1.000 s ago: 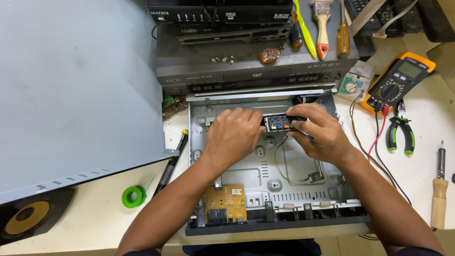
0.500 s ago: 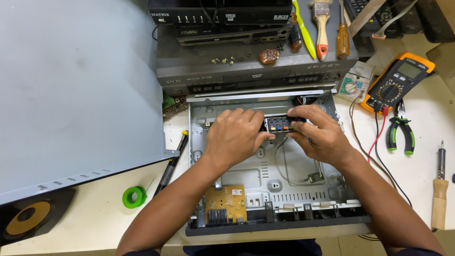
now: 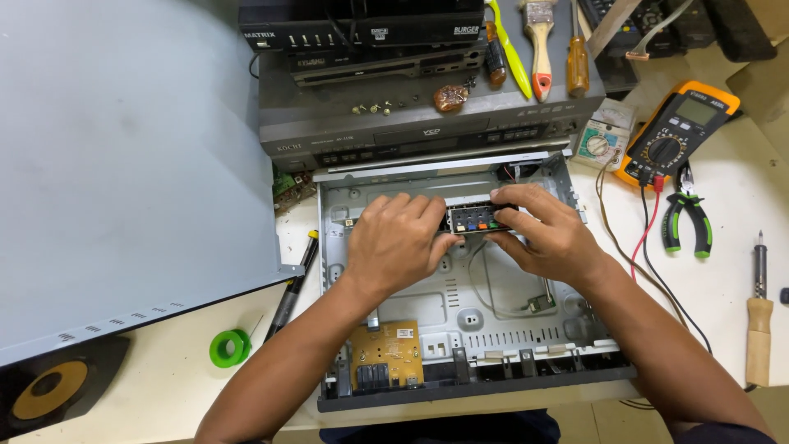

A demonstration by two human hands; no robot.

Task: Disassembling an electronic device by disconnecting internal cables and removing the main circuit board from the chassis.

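Note:
An opened grey metal chassis (image 3: 460,316) of a player lies on the bench in front of me. Both hands hold a small black connector board (image 3: 471,219) with coloured jacks above the chassis's back half. My left hand (image 3: 399,242) grips its left end, fingers curled over it. My right hand (image 3: 551,234) pinches its right end from above and below. A thin grey cable (image 3: 485,288) runs from the board down to a plug on the chassis floor. A small yellow circuit board (image 3: 388,355) sits at the chassis's front left corner.
A large grey metal cover (image 3: 123,164) lies at left, a green tape roll (image 3: 229,348) and black screwdriver (image 3: 289,296) beside it. Stacked players (image 3: 394,90) stand behind. At right lie an orange multimeter (image 3: 678,131), green-handled pliers (image 3: 686,222) and a wooden-handled tool (image 3: 759,316).
Both hands keep their hold on the connector board; the right hand's fingers have shifted slightly along its right end. Nothing else has moved.

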